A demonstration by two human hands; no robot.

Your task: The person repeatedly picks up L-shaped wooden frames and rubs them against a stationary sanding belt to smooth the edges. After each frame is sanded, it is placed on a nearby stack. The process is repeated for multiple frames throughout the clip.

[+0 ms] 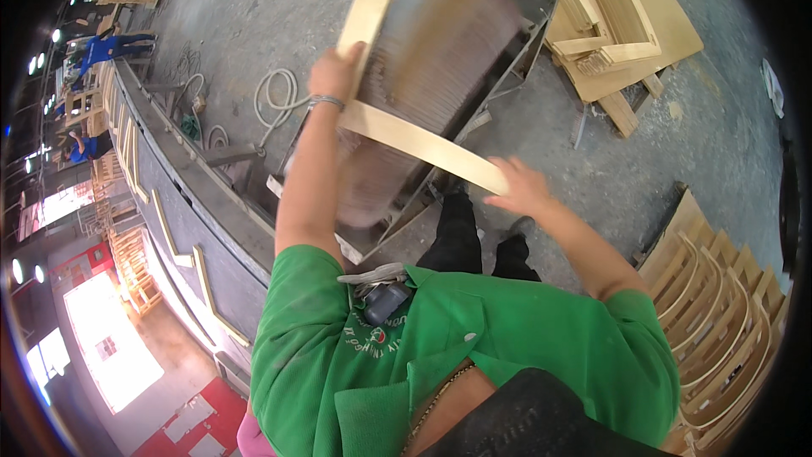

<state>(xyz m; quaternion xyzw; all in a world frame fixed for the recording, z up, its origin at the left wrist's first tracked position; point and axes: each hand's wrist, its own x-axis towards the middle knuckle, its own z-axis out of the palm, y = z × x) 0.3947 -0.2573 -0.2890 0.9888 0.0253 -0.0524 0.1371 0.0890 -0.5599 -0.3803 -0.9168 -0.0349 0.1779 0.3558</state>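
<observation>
A person is holding an L-shaped wooden piece [423, 145] over what looks to be a belt sander [461, 30], whose brown surface is blurring. The piece's longer limb is slanting across the sander from its left edge toward its near right edge; the shorter limb is running away from the person along the sander's left side. The left hand [332, 76] is closing around the shorter limb close to the bend, which its wrist is partly hiding. The right hand [524, 188] is gripping the longer limb's free end, just beyond the sander's near right edge, so the long axis is stretching between both hands. Whether the wood is touching the belt cannot be told. Left of the sander, a long dark table [224, 245] is carrying similar angled pieces; right of it, wooden frames [633, 8] are resting on a board [677, 34].
</observation>
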